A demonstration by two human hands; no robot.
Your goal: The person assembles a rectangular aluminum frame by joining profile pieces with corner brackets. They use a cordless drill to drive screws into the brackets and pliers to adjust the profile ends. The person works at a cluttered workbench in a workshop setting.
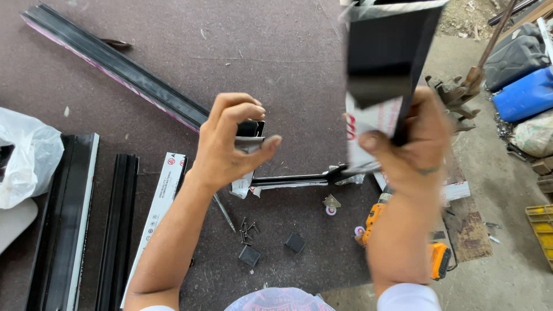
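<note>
Nearest the person, close to the near edge of the dark brown workboard (276,57), lie two small black square caps (249,255), a scatter of loose screws (246,228) and a long screw beside them. An orange cordless drill (377,222) lies at the board's near right corner, with a small roller wheel (330,205) just left of it.

Above these, the left hand (230,144) is curled around the end of a short black profile piece (251,129), thumb pressed against its wrapped side and fingers hooked over the top. The right hand (417,141) grips a larger black aluminium section (386,52), partly sleeved in white protective film, thumb on the film and fingers closed behind; it is raised towards the camera and blurred. The two hands are apart, and a thin black bar (294,181) lies on the board below and between them.

Along the left edge lie several long black profiles (63,224) and a white plastic bag (26,155). A long black rail (115,66) runs diagonally towards the far left corner. Beyond the right edge, on the ground, stand a blue jerrycan (524,95) and a yellow crate (541,230).
</note>
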